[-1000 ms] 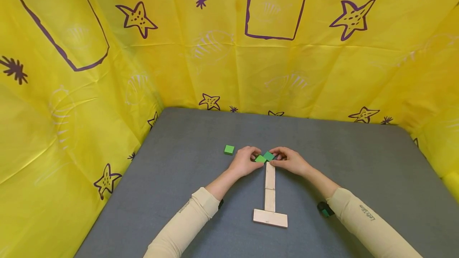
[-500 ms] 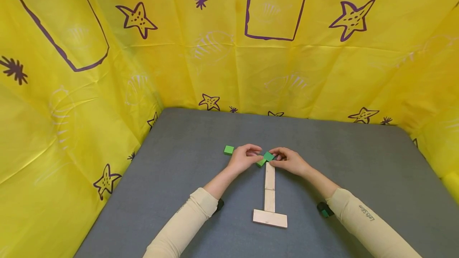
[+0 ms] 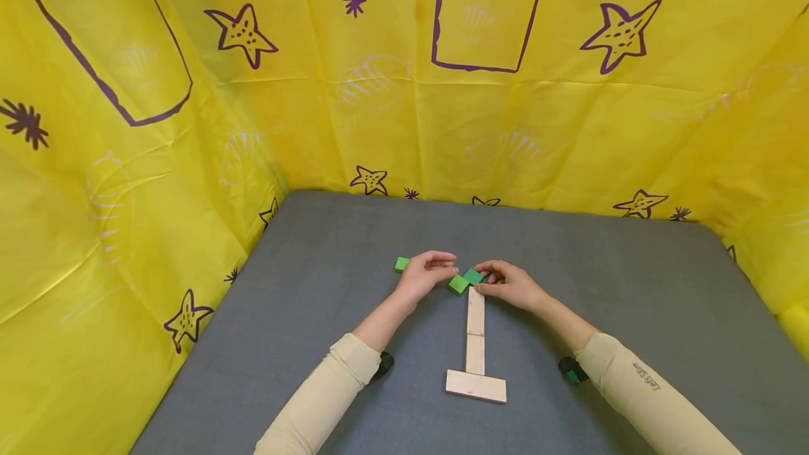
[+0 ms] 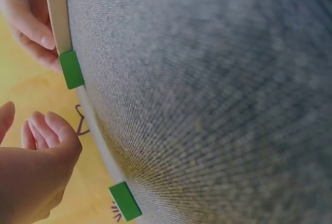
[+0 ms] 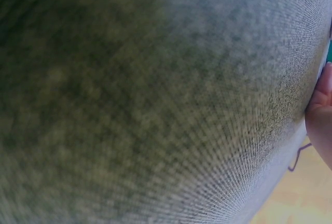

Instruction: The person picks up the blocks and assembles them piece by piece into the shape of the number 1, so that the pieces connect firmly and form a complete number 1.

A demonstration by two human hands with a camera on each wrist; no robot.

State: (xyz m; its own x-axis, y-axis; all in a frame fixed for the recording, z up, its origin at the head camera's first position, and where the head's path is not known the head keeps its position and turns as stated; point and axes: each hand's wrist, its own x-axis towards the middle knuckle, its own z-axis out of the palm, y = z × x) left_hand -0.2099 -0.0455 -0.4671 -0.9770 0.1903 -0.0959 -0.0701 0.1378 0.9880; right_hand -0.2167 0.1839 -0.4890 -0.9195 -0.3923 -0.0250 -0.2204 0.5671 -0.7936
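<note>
Two small square blocks meet at their corners by the far end of a pale wooden plank (image 3: 477, 309). The dark green block (image 3: 472, 276) is pinched between the thumb and fingers of my right hand (image 3: 517, 288), its thumb right at the plank's end. Just left of it lies a light green block (image 3: 458, 285). My left hand (image 3: 422, 279) hovers beside that block with thumb and fingers parted and nothing between them, as the left wrist view of this hand (image 4: 44, 164) also shows. Only part of the right hand (image 5: 322, 123) enters the right wrist view.
Another light green block (image 3: 401, 264) lies behind my left hand, partly covered by it. A second plank (image 3: 475, 354) continues the line toward me, ending at a crosswise plank (image 3: 476, 385). Yellow patterned cloth (image 3: 392, 104) walls the grey table (image 3: 600, 258).
My left hand has let go of the light green block and drawn back leftward, now overlapping the farther green block. The right hand stays at the dark green block.
</note>
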